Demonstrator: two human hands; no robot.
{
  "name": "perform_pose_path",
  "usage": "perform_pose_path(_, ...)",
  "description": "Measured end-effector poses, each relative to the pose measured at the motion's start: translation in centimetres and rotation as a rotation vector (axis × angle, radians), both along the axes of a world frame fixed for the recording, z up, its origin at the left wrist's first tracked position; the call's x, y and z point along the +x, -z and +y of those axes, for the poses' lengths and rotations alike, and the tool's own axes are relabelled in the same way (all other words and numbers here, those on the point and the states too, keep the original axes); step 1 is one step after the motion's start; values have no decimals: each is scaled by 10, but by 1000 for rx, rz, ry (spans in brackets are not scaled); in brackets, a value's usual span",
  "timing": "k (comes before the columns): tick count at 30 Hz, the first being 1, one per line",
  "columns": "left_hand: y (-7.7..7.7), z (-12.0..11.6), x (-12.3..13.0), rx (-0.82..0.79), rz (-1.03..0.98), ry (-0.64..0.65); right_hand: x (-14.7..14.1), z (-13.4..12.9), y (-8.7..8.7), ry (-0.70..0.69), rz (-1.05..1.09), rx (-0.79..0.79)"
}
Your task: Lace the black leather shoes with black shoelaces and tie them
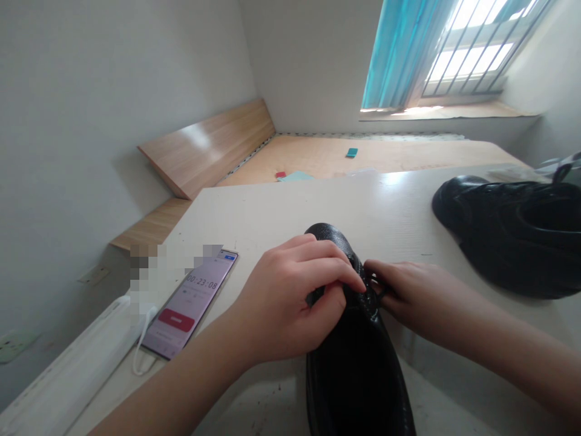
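Observation:
A black leather shoe (327, 232) lies on the white table, its toe pointing away from me and its dark opening toward me. Across its lacing area rests my left hand (299, 297), with thumb and index finger closed on the upper beside the eyelets. My right hand (402, 290) is at the shoe's right side, fingers pinched around a dark shoelace (380, 288). The fingertips of that hand are partly hidden behind the shoe's edge. A second black shoe (503, 236) lies on its own at the right, showing its side.
At the left, a phone (200, 303) with a running timer lies near a white cable (141, 348). The white table (272, 209) meets a wooden bed board (308, 154) bearing a small teal item (351, 152). A blue curtain (394, 54) hangs by the barred window.

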State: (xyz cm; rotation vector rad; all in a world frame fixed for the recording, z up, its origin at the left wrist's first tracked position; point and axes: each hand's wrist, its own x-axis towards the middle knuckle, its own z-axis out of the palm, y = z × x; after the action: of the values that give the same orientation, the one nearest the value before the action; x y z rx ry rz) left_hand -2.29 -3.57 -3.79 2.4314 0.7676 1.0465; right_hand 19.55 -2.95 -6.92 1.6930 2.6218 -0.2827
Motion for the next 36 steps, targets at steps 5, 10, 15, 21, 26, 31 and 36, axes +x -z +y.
perform_pose_path(5, 1, 1, 0, -6, 0, -2, 0, 0, 1, 5, -1, -4)
perform_pose_path(10, 0, 1, -1, -10, 4, 3, 0, 0, 1, 9, -7, -17)
perform_pose_path(15, 0, 0, 0, -9, 2, 1, 1, -1, 0, 11, -12, -23)
perform_pose_path(21, 0, 0, -1, -12, 6, 1, -2, 1, 1, 20, -14, -33)
perform_pose_path(26, -1, 0, -2, -8, 2, -1, -1, 1, 2, 30, -17, -50)
perform_pose_path(31, -1, 1, -1, -10, 6, -1, 1, -1, -1, 27, -21, -53)
perform_pose_path(36, 0, 1, -1, -17, 3, 4, 15, -9, -4, -95, 79, -30)
